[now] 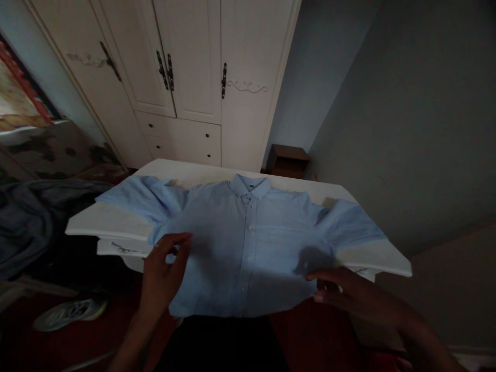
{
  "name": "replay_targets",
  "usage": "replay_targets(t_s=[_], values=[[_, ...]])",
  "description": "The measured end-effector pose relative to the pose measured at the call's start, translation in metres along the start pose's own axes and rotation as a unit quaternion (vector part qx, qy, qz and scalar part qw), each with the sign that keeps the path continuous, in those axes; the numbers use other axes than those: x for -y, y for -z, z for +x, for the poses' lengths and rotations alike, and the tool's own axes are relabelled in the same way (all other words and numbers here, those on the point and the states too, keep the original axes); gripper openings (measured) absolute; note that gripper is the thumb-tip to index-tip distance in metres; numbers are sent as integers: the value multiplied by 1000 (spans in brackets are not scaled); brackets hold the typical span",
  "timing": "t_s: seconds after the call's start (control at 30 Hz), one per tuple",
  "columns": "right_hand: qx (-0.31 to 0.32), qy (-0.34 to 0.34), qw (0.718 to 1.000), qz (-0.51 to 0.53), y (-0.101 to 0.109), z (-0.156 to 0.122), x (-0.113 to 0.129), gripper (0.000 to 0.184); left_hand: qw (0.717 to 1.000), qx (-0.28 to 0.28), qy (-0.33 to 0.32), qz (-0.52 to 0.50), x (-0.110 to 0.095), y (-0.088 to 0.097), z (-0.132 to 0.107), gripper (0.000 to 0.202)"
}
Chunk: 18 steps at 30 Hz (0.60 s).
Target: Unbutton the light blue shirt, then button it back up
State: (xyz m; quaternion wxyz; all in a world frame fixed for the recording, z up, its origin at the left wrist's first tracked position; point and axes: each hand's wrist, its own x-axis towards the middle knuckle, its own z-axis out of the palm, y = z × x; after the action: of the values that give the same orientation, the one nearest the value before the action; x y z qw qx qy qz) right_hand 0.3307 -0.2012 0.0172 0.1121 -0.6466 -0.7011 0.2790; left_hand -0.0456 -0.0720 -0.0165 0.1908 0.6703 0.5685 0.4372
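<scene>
A light blue short-sleeved button-up shirt [248, 243] lies front up and spread flat on a white table [112, 219], collar toward the far side, hem hanging over the near edge. My left hand [165, 271] pinches the shirt's lower left side between thumb and fingers. At the lower right hem, my right hand [349, 292] has its fingers curled on the shirt's edge.
A cream wardrobe [194, 77] with dark handles stands behind the table. A small brown wooden stand [289, 160] sits in the corner by the blue wall. Dark blue cloth [34, 217] is heaped at left. A pale sneaker [70, 312] lies on the red floor.
</scene>
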Motion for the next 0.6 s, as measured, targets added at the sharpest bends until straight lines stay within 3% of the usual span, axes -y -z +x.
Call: replay_targets(t_s=[0.13,0.27,0.37,0.47,0.6], values=[[14,145,989,16,28,56,34,32,991,56,-107,-59,-29,-35,52,27],[-83,261,961,-23,39,128,44,26,965,168,-200,-17,-37,-77,103,24],[-124,329,934,-65,37,181,39,28,921,282,-267,34,-34,-105,130,22],[-104,360,919,-124,33,220,37,36,877,361,-303,94,-31,-123,148,20],[-37,359,910,-206,31,243,41,32,854,395,-313,126,-28,-134,163,18]])
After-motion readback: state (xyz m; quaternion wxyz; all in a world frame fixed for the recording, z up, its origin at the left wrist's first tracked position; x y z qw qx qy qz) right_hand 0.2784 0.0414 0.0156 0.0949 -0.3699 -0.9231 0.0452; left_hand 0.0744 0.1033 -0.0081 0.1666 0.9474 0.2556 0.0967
